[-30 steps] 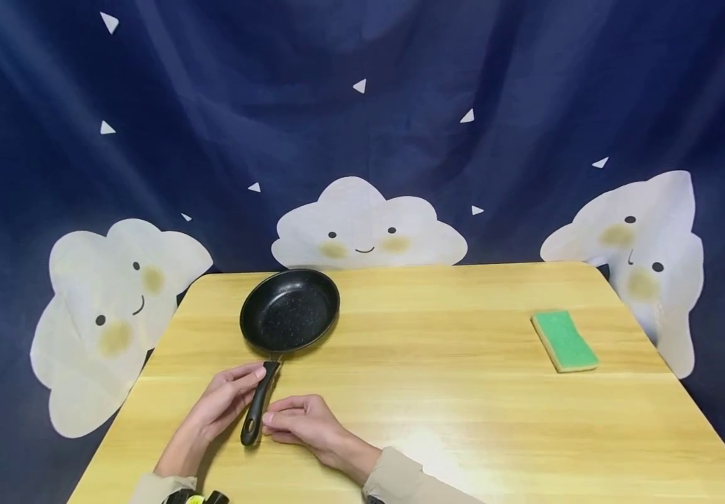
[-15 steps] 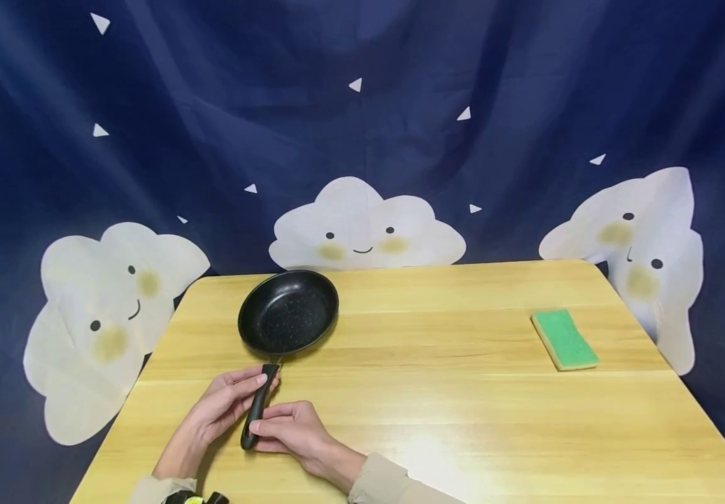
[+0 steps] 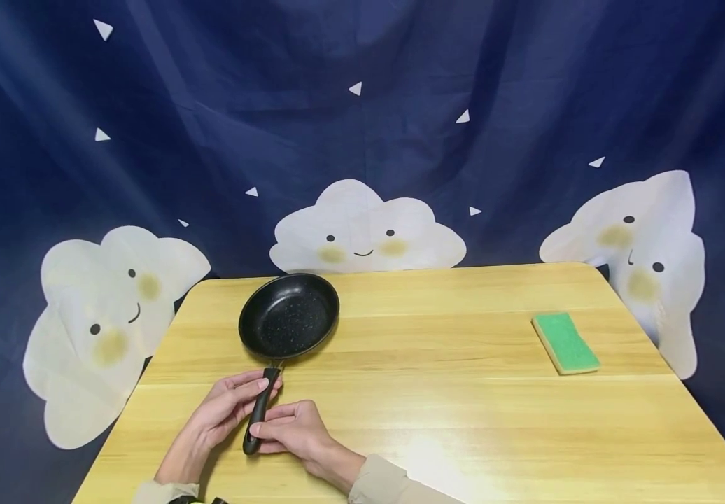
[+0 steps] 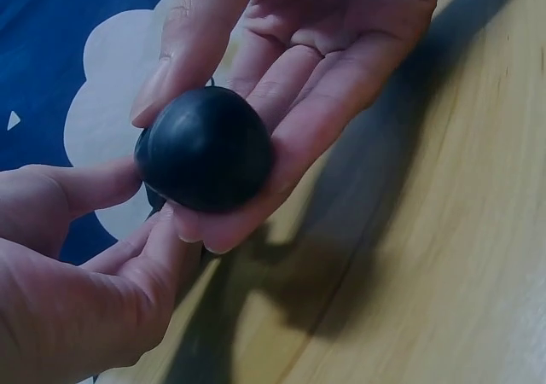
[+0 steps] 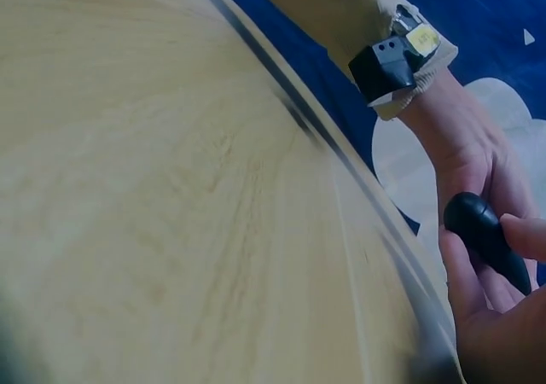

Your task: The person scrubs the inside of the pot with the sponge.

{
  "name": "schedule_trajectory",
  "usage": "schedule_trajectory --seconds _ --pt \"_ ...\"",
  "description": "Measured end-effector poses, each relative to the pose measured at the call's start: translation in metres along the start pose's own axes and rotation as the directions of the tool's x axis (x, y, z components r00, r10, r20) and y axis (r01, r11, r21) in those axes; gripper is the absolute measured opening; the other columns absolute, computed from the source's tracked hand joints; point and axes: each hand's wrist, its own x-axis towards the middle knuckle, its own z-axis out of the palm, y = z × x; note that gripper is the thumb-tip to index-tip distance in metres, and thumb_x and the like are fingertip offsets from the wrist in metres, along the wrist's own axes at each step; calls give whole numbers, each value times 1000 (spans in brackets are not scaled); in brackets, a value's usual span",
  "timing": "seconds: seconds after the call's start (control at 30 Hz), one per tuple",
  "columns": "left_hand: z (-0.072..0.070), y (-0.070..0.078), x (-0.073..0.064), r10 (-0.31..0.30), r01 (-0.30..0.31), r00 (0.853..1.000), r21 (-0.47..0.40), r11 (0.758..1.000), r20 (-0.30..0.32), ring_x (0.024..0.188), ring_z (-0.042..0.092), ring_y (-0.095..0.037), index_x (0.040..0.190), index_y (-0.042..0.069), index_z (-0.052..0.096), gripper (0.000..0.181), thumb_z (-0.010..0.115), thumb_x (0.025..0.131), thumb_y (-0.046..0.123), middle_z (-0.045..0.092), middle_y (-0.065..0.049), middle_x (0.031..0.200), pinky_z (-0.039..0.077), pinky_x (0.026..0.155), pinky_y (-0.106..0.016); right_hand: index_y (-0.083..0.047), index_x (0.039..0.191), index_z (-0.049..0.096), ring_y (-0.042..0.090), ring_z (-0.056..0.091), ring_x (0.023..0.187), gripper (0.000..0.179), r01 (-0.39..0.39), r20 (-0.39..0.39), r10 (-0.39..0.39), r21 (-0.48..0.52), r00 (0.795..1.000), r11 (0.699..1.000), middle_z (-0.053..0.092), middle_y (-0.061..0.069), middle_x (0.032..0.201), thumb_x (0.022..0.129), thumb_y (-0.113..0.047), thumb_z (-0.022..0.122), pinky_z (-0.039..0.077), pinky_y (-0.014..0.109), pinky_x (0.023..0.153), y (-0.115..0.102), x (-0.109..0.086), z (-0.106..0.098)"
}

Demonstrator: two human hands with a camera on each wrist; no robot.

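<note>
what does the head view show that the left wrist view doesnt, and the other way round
Only the head view: the pan's round black body, the green sponge lying apart on the right, and the smiling faces on the clouds.

Only the left wrist view: the handle's rounded end seen face-on, filling much of the picture's middle.

Both: the left hand and right hand holding the black handle, part of the wooden table, and the blue backdrop with white cloud shapes.

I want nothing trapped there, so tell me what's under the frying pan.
The wood-grain tabletop shows beside the frying pan, which hides whatever is directly beneath; whether its base touches the tabletop cannot be seen.
</note>
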Motion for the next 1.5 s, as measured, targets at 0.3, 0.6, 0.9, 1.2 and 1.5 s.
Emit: schedule_trajectory --seconds 0.3,0.6,0.9,1.2,1.5 --pt "14 -7 2 20 -20 999 -1 1000 -28 111 69 -21 138 -18 46 40 57 103 -3 72 -18 118 53 99 -31 8 99 73 30 76 83 15 8 19 -8 -29 1000 1000 76 20 88 85 5 78 63 38 74 -6 -8 -14" --pt "33 -13 6 24 -26 998 -34 999 -50 111 70 -21 131 -13 54 32 59 101 -3 73 -18 116 52 100 -32 8 100 73 29 76 83 16 9 45 -6 -63 999 998 76 20 91 86 3 78 62 38 74 -14 -18 -32" --pt "53 -19 13 25 -28 999 -67 997 -44 111 69 -23 133 -17 50 37 61 100 -5 72 -18 116 52 101 -34 11 105 70 34 75 85 21 11 39 -8 -67 999 998 75 23 93 86 5 76 62 41 75 -20 -27 -52" --pt "77 -29 23 18 -21 999 -82 996 -48 110 70 -23 134 -17 48 39 60 99 -6 72 -18 115 53 100 -34 11 105 70 31 75 86 21 22 73 -16 -76 997 997 75 24 94 87 2 76 62 39 76 -28 -41 -77" --pt "112 -41 36 27 -32 999 -105 994 -45 106 71 -26 131 -17 50 38 64 97 -6 72 -22 113 55 97 -36 13 108 70 27 75 88 25 33 84 -26 -77 996 996 75 24 99 89 -1 77 62 36 78 -40 -62 -110"
